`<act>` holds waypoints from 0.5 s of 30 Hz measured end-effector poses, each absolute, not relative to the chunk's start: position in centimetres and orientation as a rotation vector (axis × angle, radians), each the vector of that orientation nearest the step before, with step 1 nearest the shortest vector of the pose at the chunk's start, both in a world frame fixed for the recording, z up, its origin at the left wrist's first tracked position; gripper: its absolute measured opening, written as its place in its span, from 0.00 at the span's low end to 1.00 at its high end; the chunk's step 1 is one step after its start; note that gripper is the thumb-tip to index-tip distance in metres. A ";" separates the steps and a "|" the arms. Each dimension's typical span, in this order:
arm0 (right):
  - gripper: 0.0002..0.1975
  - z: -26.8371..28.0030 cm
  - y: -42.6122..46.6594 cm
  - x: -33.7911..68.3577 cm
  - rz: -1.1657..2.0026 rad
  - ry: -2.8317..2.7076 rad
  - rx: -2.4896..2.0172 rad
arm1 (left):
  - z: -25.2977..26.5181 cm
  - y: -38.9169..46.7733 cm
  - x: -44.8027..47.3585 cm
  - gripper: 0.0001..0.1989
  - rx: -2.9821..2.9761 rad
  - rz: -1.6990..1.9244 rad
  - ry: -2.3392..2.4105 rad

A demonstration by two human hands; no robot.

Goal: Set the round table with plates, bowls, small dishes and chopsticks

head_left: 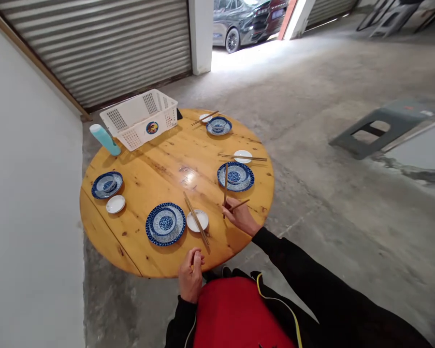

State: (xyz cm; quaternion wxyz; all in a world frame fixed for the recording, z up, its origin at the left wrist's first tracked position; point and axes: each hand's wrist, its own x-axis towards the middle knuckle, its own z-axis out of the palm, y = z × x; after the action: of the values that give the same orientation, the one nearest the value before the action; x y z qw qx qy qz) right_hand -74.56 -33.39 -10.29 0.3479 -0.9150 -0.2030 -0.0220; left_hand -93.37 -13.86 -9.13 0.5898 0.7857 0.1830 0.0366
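Note:
My right hand (238, 215) is closed around a pair of brown chopsticks (225, 186) above the table's right front part. One stick points away from me, the other slants out to the right. Just beyond is a blue-patterned plate with a bowl (235, 177) on it. My left hand (191, 273) hovers at the near edge, fingers curled in, with nothing visible in them. Ahead of it, another pair of chopsticks (195, 217) lies across a small white saucer (202, 223). To the left of that saucer stands a blue-rimmed plate with a bowl (166, 223).
The round wooden table (159, 169) also carries a white plastic basket (145, 121), a turquoise bottle (106, 140), a left-hand setting with a white saucer (115, 204), and a far blue bowl (218, 125). A grey stool (384, 123) is on the floor at right.

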 end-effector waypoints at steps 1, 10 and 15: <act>0.08 -10.8 -34.0 -75.3 -0.072 -0.497 -2.391 | -9.4 -14.3 -93.7 0.25 1.822 0.075 0.432; 0.08 -13.0 -37.1 -80.1 -0.011 -0.403 -2.416 | -9.9 -19.0 -95.9 0.19 1.901 -0.035 0.285; 0.08 -10.8 -37.2 -82.0 0.097 -0.313 -2.169 | -9.1 -20.9 -97.5 0.16 2.026 -0.012 0.225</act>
State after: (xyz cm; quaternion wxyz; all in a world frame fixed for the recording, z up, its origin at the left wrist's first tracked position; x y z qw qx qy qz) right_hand -82.01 -37.19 -10.83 0.4562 -0.8798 -0.1271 0.0395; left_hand -97.49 -20.89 -9.15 0.5240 0.8465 0.0941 -0.0050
